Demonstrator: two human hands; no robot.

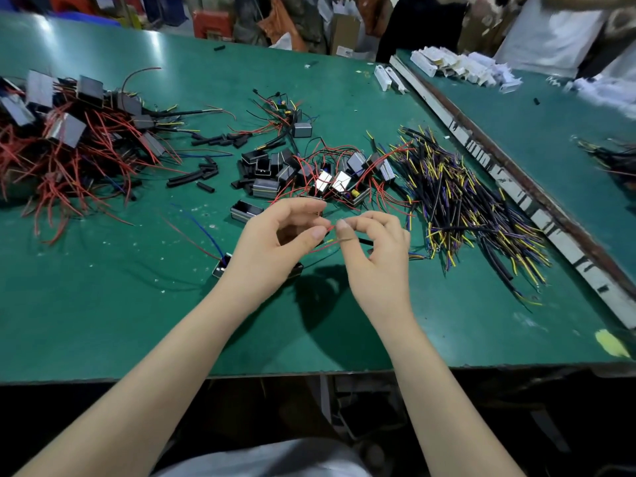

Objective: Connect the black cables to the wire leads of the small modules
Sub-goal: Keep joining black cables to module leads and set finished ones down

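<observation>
A thin red wire lead (327,230) is held up in the air, just above the green surface (103,304), in front of the person. The left hand (275,242) pinches it between thumb and first finger. The lead runs almost flat, from left to right, with its free end pointing right toward the other hand.

The right hand (375,249) is right beside it, thumb tips nearly touching. Its fingers are curled and pinch a black cable (365,241). The cable also lies left to right. Its yellow tip (329,241) pokes out to the left, just under the red lead, so the two ends point at each other. I think the joining is just starting, and the two bare ends need to meet and be twisted together. Both hands are equally close to that spot.

A small module (220,266) sits on the surface just under the left wrist, with red and blue wires sticking up. I cannot tell if the held lead comes from it.

A little farther away is a heap of small modules (344,182) with red wires. To the right lies a big pile of black cables (457,201) with yellow and purple tips. Far to the left is a pile of finished pieces (62,132)
</observation>
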